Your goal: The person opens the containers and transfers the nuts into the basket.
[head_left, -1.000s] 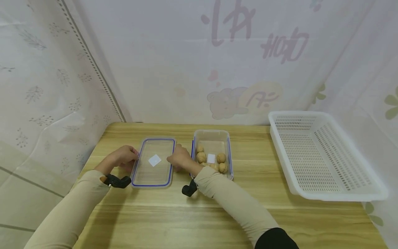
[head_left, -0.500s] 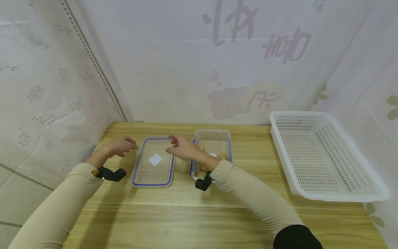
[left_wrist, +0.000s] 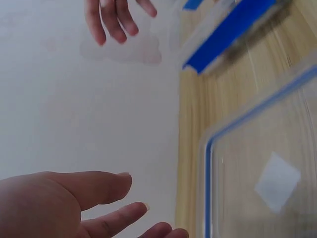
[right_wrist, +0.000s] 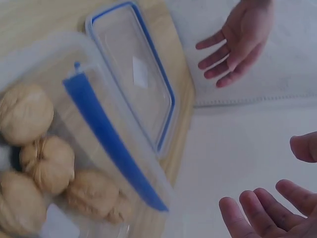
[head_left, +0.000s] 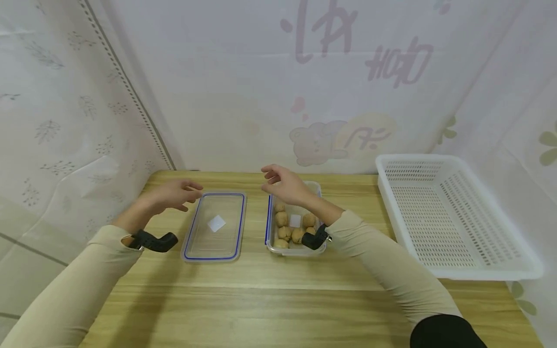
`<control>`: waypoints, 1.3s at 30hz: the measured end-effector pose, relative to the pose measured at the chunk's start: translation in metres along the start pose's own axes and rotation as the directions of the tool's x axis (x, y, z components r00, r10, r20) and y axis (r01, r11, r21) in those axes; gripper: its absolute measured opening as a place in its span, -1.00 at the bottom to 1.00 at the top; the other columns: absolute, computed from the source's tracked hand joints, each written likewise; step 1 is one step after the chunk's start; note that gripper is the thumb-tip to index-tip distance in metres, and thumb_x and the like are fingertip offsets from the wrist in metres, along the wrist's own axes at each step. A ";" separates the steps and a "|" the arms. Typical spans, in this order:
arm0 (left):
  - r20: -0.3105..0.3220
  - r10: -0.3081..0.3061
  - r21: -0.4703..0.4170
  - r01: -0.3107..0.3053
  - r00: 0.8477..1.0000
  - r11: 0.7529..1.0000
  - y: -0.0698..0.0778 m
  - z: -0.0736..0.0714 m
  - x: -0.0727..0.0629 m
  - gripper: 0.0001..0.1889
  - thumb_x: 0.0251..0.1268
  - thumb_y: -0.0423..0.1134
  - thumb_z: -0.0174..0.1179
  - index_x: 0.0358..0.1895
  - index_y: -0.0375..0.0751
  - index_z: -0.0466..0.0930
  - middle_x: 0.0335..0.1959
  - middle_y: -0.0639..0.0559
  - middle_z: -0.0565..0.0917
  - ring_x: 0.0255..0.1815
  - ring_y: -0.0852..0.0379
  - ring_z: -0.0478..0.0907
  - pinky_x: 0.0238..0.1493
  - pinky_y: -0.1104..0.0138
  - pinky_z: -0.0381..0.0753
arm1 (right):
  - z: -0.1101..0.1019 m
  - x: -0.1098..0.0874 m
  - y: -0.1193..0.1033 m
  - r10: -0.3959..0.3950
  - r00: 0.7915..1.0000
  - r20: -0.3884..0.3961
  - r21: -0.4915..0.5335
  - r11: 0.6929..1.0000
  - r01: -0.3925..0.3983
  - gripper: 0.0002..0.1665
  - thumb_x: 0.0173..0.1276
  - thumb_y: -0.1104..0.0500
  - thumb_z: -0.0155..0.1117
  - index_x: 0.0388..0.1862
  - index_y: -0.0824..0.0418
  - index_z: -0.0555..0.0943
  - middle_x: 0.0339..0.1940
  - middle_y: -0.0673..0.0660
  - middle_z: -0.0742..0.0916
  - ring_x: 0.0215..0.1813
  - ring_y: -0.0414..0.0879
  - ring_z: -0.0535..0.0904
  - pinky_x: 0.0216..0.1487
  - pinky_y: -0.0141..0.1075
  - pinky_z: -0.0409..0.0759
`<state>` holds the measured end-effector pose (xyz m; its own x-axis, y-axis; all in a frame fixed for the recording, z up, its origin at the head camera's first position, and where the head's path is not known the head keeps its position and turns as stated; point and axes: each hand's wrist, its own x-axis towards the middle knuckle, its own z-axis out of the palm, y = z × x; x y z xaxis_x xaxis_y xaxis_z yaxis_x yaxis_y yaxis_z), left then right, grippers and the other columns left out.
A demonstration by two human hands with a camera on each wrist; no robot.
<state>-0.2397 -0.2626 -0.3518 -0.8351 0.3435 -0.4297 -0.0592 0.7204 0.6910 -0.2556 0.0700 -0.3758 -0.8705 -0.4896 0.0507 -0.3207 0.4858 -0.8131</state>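
Observation:
Above the left part of the table my left hand [head_left: 171, 195] hovers with relaxed fingers, holding nothing, near the lid's far left corner. The clear lid [head_left: 213, 244] with a blue seal lies on the wood, a white square label [head_left: 216, 223] at its middle. My right hand [head_left: 285, 185], also holding nothing, is raised over the far end of a clear plastic box [head_left: 275, 251]. Several walnuts [right_wrist: 48, 163] sit in that box around a white label [head_left: 295, 221]. A blue locking flap [right_wrist: 114, 141] runs along the box's side. Part of the box is hidden behind my right wrist.
A white perforated plastic basket [head_left: 444, 217] stands at the table's right. The wooden table [head_left: 243, 309] meets a printed cloth backdrop [head_left: 226, 96] at its far edge. Black wrist cameras [head_left: 155, 240] are strapped on both arms.
Both hands have left the lid, which stays flat on the table. My right hand has lifted and moved right, over the box; my left hand has risen slightly.

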 end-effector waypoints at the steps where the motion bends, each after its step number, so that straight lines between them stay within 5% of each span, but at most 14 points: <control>1: 0.004 0.007 -0.007 -0.007 1.000 1.000 0.004 0.002 0.001 -0.41 0.67 -0.16 -0.07 0.50 -0.54 0.11 0.40 -0.55 0.30 0.37 -0.45 0.35 0.26 -0.12 0.60 | -0.004 -0.001 0.002 0.011 1.000 -0.006 0.004 1.000 -0.011 -0.42 0.52 0.09 0.26 0.45 0.19 0.42 0.27 0.19 0.61 0.25 0.03 0.56 0.26 -0.11 0.61; 9: 0.020 0.050 -0.155 -0.046 0.999 0.987 0.029 0.026 0.018 -0.43 0.67 -0.25 -0.08 0.52 -0.54 0.07 0.44 -0.56 0.26 0.39 -0.42 0.34 0.21 -0.05 0.66 | -0.022 -0.001 0.023 0.062 0.998 -0.017 0.038 0.997 -0.061 -0.47 0.51 0.12 0.25 0.38 0.27 0.47 0.23 0.26 0.63 0.22 0.11 0.58 0.17 -0.10 0.67; 20: 0.059 0.138 -0.335 -0.111 0.989 0.936 0.041 0.072 0.046 -0.42 0.65 -0.25 -0.01 0.49 -0.55 0.07 0.41 -0.55 0.26 0.38 -0.47 0.32 0.14 -0.05 0.71 | -0.024 0.004 0.057 0.164 0.985 0.053 0.149 0.974 -0.170 -0.50 0.54 0.18 0.21 0.36 0.37 0.46 0.19 0.33 0.63 0.17 0.17 0.60 0.10 -0.05 0.74; 30: 0.059 0.106 -0.436 -0.070 0.993 0.897 0.042 0.108 0.060 -0.40 0.60 -0.30 0.05 0.52 -0.49 0.06 0.34 -0.56 0.34 0.35 -0.44 0.38 0.05 -0.03 0.76 | -0.016 0.006 0.069 0.248 0.959 0.139 0.188 0.944 -0.272 -0.46 0.53 0.19 0.21 0.39 0.39 0.42 0.20 0.36 0.62 0.25 0.31 0.55 0.10 0.03 0.73; 39: 0.055 0.092 -0.517 -0.050 0.994 0.854 0.047 0.134 0.069 -0.33 0.57 -0.34 0.10 0.55 -0.44 -0.02 0.33 -0.51 0.39 0.29 -0.38 0.48 0.05 -0.04 0.75 | -0.003 0.007 0.076 0.367 0.911 0.187 0.074 0.920 -0.385 -0.39 0.47 0.07 0.32 0.38 0.30 0.45 0.19 0.33 0.66 0.13 0.19 0.65 0.05 -0.07 0.76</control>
<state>-0.2273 -0.1243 -0.4265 -0.8055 0.4409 -0.3959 -0.2915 0.2868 0.9126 -0.2873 0.1061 -0.4354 -0.8411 -0.4035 -0.3602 0.0680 0.5818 -0.8105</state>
